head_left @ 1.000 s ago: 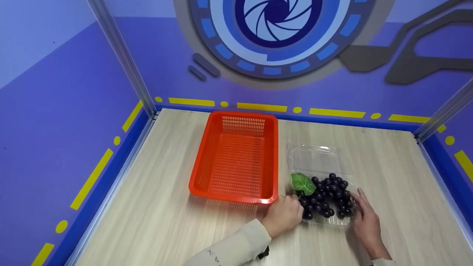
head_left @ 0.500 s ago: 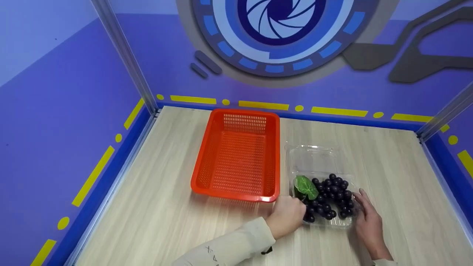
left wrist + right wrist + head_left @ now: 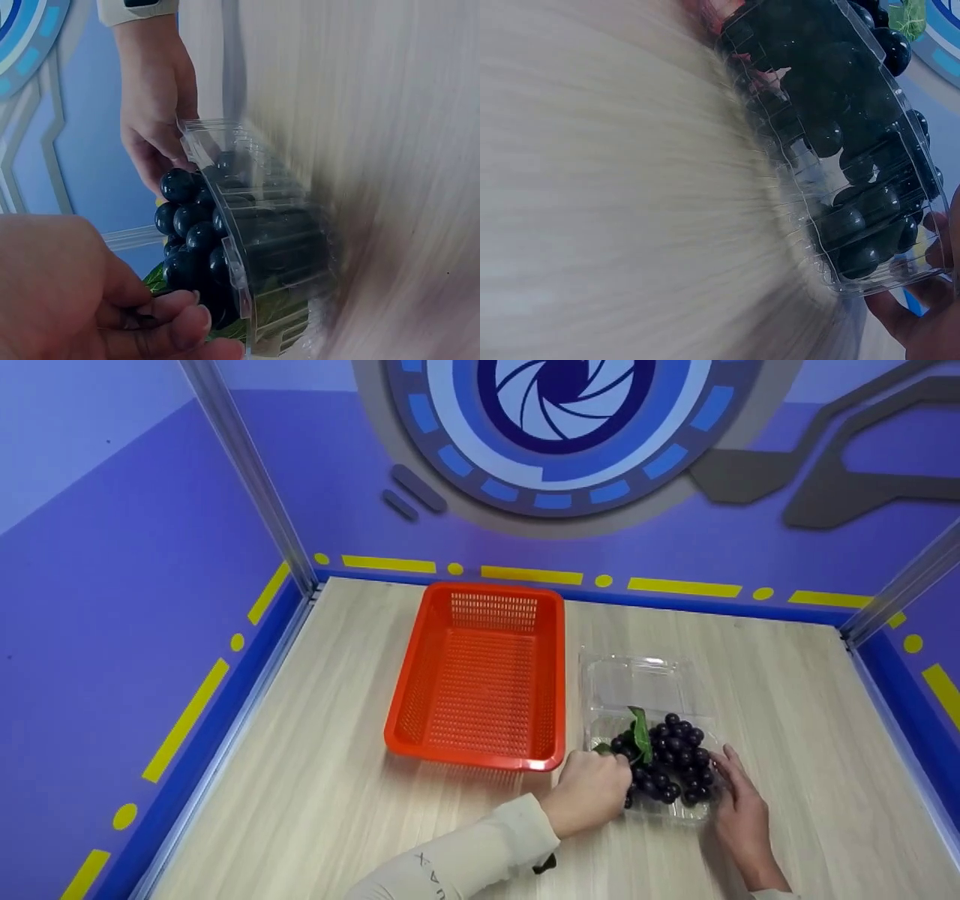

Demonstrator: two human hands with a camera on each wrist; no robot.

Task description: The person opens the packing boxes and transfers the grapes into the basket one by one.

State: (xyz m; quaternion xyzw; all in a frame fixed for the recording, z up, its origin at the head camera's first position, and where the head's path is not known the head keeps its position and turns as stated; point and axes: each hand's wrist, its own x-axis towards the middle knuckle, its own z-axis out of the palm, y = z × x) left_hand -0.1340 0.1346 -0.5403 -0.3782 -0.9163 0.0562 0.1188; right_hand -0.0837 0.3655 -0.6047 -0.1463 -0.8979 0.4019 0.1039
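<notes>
While I watched the 3 views from a distance, the person's left arm came in from the lower edge, its pale sleeve (image 3: 480, 851) slanting up to the right across the table (image 3: 315, 780). At the end of it, the left hand (image 3: 590, 791) lay back upward, just beyond the near right corner of the red basket (image 3: 475, 764). I saw its fingers curled in and its thumb side hidden from above; the left wrist view showed the fingertips drawn together, pinching the bunch of dark grapes (image 3: 679, 750) by what looked like its thin dark stem (image 3: 141, 316). One green leaf (image 3: 640, 735) stood on edge just past the knuckles.

The bunch sat in the base of the clear plastic container (image 3: 691, 811), to the right of the basket, with some grapes rising above the rim. Its lid (image 3: 637, 686) lay folded back on the far side.

From the lower right, the right hand (image 3: 742, 814) reached up along the container's right side. I found its fingers loosely extended, the tips touching the plastic near the rim; I could not tell how firmly they pressed.
</notes>
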